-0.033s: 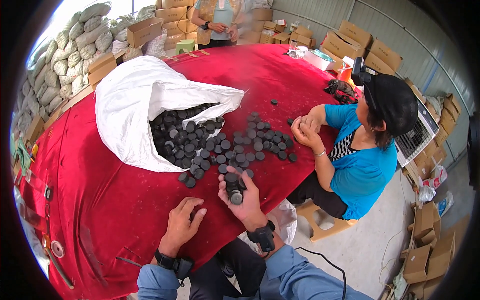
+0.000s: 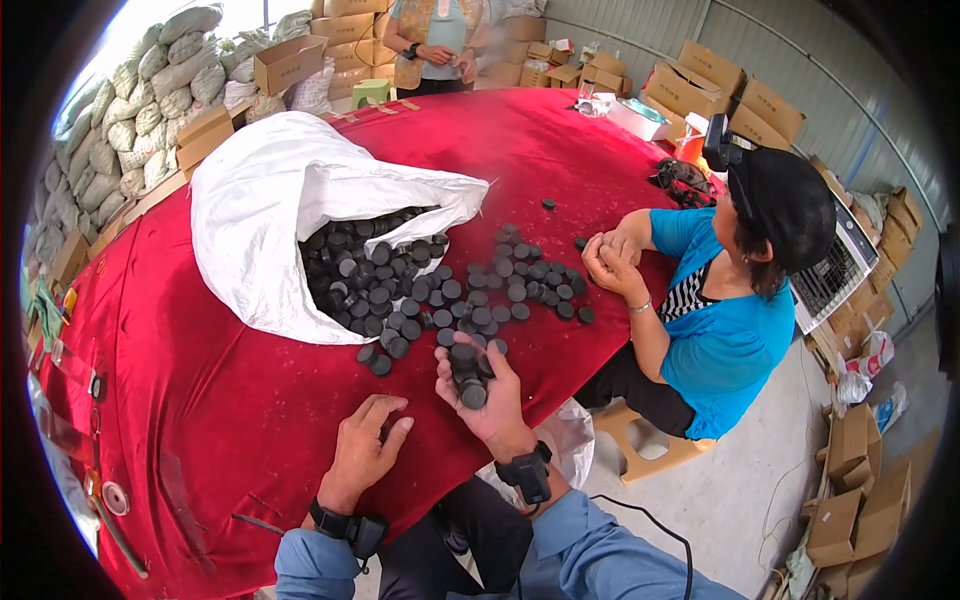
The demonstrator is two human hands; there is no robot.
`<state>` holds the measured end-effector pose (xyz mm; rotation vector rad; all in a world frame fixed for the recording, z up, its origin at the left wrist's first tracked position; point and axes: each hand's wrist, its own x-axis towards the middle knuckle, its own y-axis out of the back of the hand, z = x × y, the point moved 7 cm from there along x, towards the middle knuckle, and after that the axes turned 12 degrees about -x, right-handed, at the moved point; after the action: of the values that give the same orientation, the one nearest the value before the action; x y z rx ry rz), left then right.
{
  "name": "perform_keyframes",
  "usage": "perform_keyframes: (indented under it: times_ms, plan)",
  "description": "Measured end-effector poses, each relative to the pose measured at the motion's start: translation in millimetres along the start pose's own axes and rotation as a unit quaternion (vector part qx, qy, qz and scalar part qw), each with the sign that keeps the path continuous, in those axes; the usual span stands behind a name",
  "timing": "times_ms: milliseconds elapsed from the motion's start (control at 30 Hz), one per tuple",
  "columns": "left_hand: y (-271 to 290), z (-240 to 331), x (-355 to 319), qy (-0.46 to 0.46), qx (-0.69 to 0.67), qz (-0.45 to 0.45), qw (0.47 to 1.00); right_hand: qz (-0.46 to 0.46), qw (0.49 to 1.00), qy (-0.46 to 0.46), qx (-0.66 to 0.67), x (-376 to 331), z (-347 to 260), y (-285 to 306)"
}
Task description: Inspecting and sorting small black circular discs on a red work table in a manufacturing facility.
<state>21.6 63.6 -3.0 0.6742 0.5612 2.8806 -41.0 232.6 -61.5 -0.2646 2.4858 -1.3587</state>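
Observation:
Cupped palm up near the table's front edge, my right hand (image 2: pixel 500 412) holds several black round caps (image 2: pixel 473 394) in its palm and fingers. My left hand (image 2: pixel 366 442) rests on the red cloth to the left of it, back upward, with thumb and fingers loosely apart and nothing in them. Beyond both hands spreads a pile of black caps (image 2: pixel 462 309). It spills from the mouth of a big white woven sack (image 2: pixel 250 230) lying on its side; how far the caps reach inside is hidden.
At right sits a person (image 2: pixel 735 300) in a blue top, hands together beside the pile. Another person (image 2: pixel 440 50) stands across the red-covered table (image 2: pixel 240 420). Cardboard boxes (image 2: pixel 690 85) and stacked sacks (image 2: pixel 150 100) line the room. A metal ring (image 2: pixel 116 498) lies far left.

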Motion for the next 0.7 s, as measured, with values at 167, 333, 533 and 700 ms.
perform_keyframes:
  times_ms: [167, 333, 533, 700]
  plan:
    - [1, 1, -1, 0.004, 0.009, -0.002, 1.000, -0.028, 1.000, -0.007, -0.010, 1, -2, 0]
    - [-1, -2, 3, -0.021, 0.013, 0.001, 1.000, -0.098, 0.992, -0.032, 0.073, -2, -15, 3]
    - [-2, -4, 3, 0.018, -0.006, -0.001, 1.000, -0.011, 1.000, 0.014, -0.013, -9, -33, 17]
    - [-1, -5, 3, 0.023, -0.005, -0.001, 1.000, -0.041, 0.999, 0.019, -0.008, -13, -40, 22]
